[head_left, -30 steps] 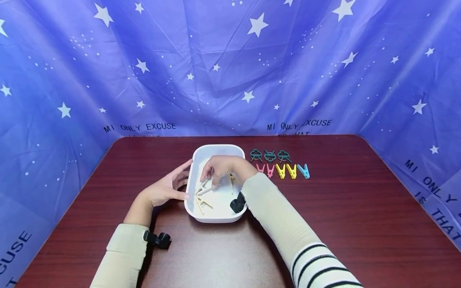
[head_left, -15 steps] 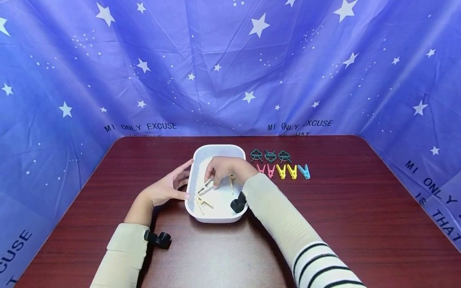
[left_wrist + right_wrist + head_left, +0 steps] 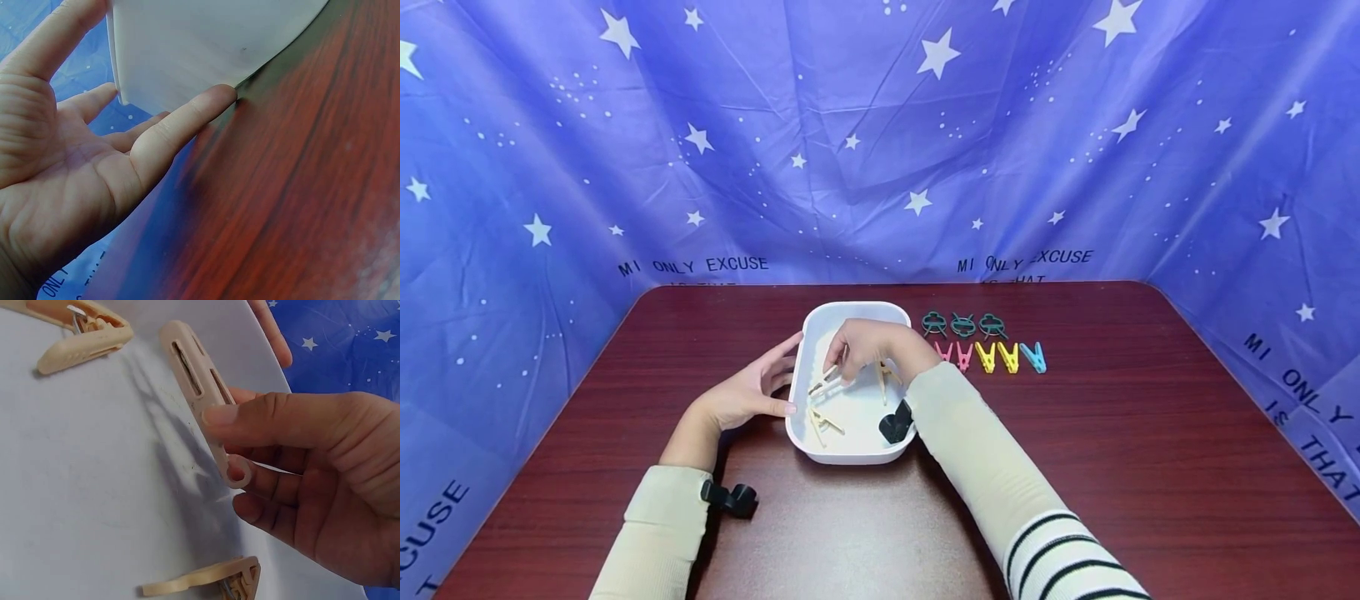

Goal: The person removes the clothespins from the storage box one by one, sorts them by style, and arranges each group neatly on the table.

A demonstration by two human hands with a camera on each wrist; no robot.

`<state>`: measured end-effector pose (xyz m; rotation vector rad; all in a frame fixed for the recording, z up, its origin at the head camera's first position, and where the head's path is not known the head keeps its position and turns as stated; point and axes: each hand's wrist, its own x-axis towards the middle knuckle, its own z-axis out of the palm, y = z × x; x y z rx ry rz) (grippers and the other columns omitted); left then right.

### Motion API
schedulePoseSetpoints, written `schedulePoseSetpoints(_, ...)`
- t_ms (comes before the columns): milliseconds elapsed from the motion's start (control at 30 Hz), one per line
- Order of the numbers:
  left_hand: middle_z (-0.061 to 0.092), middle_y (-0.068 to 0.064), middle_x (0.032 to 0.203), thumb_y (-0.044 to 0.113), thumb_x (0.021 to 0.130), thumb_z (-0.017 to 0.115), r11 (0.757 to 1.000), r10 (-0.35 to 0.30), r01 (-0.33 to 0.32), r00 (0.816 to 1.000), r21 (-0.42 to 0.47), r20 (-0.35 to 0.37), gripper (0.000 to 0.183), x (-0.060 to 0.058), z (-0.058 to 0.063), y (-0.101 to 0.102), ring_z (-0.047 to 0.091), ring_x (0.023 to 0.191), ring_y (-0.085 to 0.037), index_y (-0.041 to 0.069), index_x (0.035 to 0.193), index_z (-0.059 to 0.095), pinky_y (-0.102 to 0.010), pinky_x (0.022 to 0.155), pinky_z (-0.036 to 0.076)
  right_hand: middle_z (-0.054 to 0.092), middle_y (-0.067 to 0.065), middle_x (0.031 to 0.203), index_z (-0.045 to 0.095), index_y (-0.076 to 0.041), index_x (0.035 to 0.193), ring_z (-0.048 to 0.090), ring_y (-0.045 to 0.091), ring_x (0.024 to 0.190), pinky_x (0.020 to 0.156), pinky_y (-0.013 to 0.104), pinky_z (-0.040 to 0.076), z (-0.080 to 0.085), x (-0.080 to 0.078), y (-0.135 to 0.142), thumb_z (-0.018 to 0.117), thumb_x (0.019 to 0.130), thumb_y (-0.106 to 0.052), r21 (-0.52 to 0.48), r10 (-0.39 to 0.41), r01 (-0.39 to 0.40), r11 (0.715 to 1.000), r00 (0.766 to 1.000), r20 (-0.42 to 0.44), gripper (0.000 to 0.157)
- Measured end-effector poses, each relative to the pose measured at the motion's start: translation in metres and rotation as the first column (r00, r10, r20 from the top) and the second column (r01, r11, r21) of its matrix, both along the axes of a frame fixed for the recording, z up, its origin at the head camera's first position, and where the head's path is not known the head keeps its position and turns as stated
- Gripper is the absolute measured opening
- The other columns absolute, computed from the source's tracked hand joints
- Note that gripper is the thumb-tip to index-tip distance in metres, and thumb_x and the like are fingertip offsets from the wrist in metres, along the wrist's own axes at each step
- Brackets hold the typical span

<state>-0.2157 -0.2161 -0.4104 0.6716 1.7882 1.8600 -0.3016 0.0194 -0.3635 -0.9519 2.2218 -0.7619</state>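
Observation:
Inside the white plastic tub (image 3: 850,457), my right hand (image 3: 863,346) pinches a pale clothespin (image 3: 192,375) between thumb and fingers. Its shadow falls on the tub floor in the right wrist view, and its looped end points back toward my palm. Two beige clothespins lie in the tub: one at the near left (image 3: 822,423), another at the right (image 3: 883,382), partly behind my hand. My left hand (image 3: 739,393) rests against the tub's left side, thumb and fingers spread. In the left wrist view, fingertips (image 3: 219,95) touch its outer wall.
Right of the tub, a back row of three green clips (image 3: 962,324) lies on the dark red table (image 3: 1112,467). Before them lie pink (image 3: 963,357), yellow (image 3: 1008,358) and blue (image 3: 1034,357) clothespins. Starry blue cloth (image 3: 880,167) hangs behind.
My right hand has drawn the pale clothespin up and away from the beige one at the near left, now with a gap between them. My left hand stays against the tub.

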Motion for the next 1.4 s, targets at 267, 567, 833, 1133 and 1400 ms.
schedulePoseSetpoints(267, 0.023, -0.03, 0.151, 0.005, 0.078, 0.081, 1.0, -0.005, 0.005, 1.0, 0.003, -0.003, 0.113, -0.001, -0.001, 0.0, 0.035, 0.132, -0.041, 0.015, 0.158, 0.002, -0.037, 0.094, 0.048, 0.07, -0.002, 0.087, 0.077, -0.01, 0.102, 0.054, 0.01, 0.07, 0.064, 0.023, 0.048, 0.015, 0.0, 0.0, 0.078, 0.073, 0.002, 0.008, 0.02, -0.019, 1.0, 0.999, -0.036, 0.031)
schedulePoseSetpoints(567, 0.026, -0.029, 0.15, 0.005, 0.079, 0.08, 1.0, -0.005, 0.005, 1.0, -0.003, -0.011, 0.112, -0.001, -0.001, 0.0, 0.037, 0.132, -0.038, 0.015, 0.158, 0.002, -0.037, 0.095, 0.048, 0.072, -0.003, 0.088, 0.077, -0.012, 0.103, 0.059, 0.01, 0.076, 0.067, 0.023, 0.049, 0.039, 0.006, 0.008, 0.077, 0.073, 0.001, 0.004, 0.037, -0.037, 0.999, 0.994, -0.101, 0.033)
schedulePoseSetpoints(833, 0.024, -0.03, 0.151, 0.006, 0.08, 0.08, 1.0, -0.01, 0.01, 1.0, -0.005, -0.015, 0.111, -0.001, -0.001, 0.0, 0.035, 0.132, -0.041, 0.015, 0.158, 0.001, -0.036, 0.095, 0.048, 0.073, 0.001, 0.089, 0.078, -0.011, 0.102, 0.06, 0.015, 0.076, 0.064, 0.024, 0.049, 0.052, 0.013, 0.023, 0.076, 0.074, 0.001, -0.028, 0.059, -0.064, 0.998, 0.985, -0.163, 0.031)
schedulePoseSetpoints(1133, 0.025, -0.031, 0.15, 0.008, 0.079, 0.081, 1.0, -0.005, 0.004, 1.0, -0.006, -0.02, 0.112, -0.001, -0.002, -0.001, 0.034, 0.132, -0.043, 0.015, 0.158, 0.002, -0.034, 0.097, 0.046, 0.073, 0.002, 0.09, 0.077, -0.01, 0.104, 0.063, 0.012, 0.077, 0.065, 0.024, 0.051, 0.053, 0.024, 0.046, 0.079, 0.075, -0.005, -0.107, 0.028, -0.053, 0.993, 0.974, -0.226, 0.029)
schedulePoseSetpoints(1400, 0.027, -0.03, 0.149, 0.007, 0.078, 0.082, 1.0, -0.003, 0.003, 1.0, -0.001, -0.028, 0.112, -0.001, -0.001, 0.0, 0.035, 0.132, -0.042, 0.015, 0.158, 0.004, -0.035, 0.097, 0.046, 0.071, 0.009, 0.101, 0.075, -0.005, 0.107, 0.065, 0.012, 0.081, 0.075, 0.028, 0.054, 0.046, 0.035, 0.072, 0.08, 0.077, -0.005, -0.232, -0.028, -0.031, 0.972, 0.969, -0.247, 0.031)
